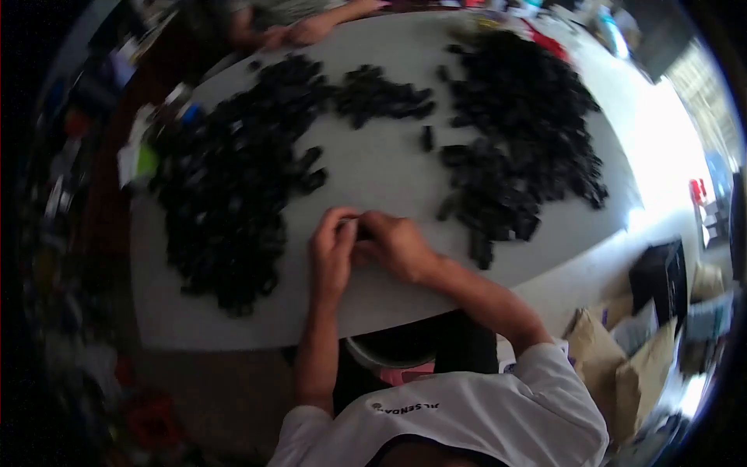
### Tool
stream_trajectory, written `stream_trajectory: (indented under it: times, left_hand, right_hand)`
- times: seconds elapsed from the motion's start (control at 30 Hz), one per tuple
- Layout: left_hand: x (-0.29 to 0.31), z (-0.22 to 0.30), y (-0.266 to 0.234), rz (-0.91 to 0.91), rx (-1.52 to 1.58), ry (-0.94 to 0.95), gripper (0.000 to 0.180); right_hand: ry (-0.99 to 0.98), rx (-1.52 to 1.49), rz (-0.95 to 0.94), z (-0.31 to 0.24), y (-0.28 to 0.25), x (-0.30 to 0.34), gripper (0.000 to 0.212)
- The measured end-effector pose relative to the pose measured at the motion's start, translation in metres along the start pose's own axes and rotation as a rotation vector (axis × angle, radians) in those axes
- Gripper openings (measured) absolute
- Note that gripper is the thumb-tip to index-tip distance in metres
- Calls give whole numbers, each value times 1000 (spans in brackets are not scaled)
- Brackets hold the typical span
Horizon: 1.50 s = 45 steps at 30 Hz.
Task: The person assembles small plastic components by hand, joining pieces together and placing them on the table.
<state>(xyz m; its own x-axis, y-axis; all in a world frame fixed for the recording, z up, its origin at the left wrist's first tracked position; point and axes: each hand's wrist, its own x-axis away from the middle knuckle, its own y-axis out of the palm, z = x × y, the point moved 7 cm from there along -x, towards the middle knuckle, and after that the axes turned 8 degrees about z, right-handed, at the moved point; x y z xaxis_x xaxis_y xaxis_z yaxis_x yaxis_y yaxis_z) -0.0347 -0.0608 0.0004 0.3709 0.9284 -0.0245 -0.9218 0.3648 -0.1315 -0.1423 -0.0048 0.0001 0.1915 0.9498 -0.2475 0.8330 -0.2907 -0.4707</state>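
Observation:
Over the near middle of the white table (373,167), my left hand (334,237) and my right hand (395,245) meet, fingers closed together. Between the fingertips is a small dark piece (362,231), mostly covered; its kind cannot be made out. A large heap of small black parts (226,171) lies to the left of my hands. Another big heap of black parts (529,117) spreads on the right. A smaller cluster of black parts (381,97) sits farther back, between the two heaps. One single black piece (427,138) stands apart near the right heap.
Across the table, another person's hands (299,33) rest by the far edge. Paper bags (622,366) and a black box (660,276) stand to the right, beyond the table. A red object (545,39) lies behind the right heap. A green and white item (142,159) sits at the left edge.

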Motion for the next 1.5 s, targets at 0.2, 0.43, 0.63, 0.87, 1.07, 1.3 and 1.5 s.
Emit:
stream_trajectory:
  times: [0.2,0.43,0.63,0.87,1.07,1.3,1.5]
  left_hand:
    - [-29,8,-32,122,-102,20,16]
    - [-34,15,-74,318,-330,169,21]
    - [-32,16,-54,282,-355,258,26]
    - [-32,14,-60,301,-433,263,26]
    - [-34,17,-56,294,-504,277,24]
    - [-31,8,-56,292,-527,306,24]
    - [-31,23,-57,365,-537,372,24]
  right_hand:
    - [-121,112,0,-16,-5,-11,29]
    - [-337,44,-455,-65,24,98,36]
    - [-341,424,-371,6,66,148,24]
    - [-220,202,-652,-39,50,135,22]
    - [-67,273,611,-70,-154,14,31]
    - [-352,216,127,-75,-24,-87,30]
    - [-477,611,148,-30,46,-138,34]
